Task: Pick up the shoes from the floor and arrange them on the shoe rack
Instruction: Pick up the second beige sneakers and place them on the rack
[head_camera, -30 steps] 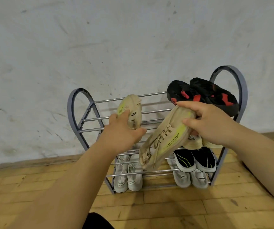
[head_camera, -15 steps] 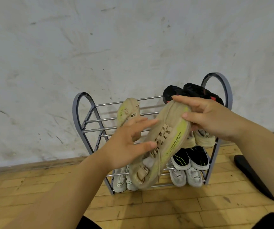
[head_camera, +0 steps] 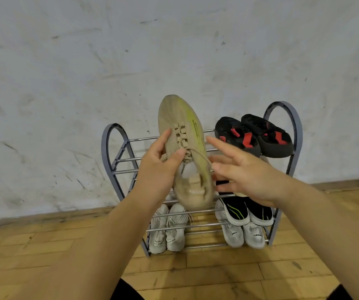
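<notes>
head view: left hand (head_camera: 159, 169) grips a beige shoe (head_camera: 180, 118) round its laced middle, thumb by the tongue. the shoe stands nearly upright, toe up toward the far wall, in front of the left half of the shoe rack (head_camera: 281, 103) top shelf. right hand (head_camera: 243, 176) hovers just right of the shoe, fingers spread, holding nothing.

My one camera rides on my head, looking forward and down from close range. It faces the wall (head_camera: 87, 72), which fills the upper half. The shoe rack (head_camera: 298, 131) sits at centre, the floor (head_camera: 44, 256) runs along the bottom, and my left hand (head_camera: 159, 169) and right hand (head_camera: 245, 176) are mid-frame.
</notes>
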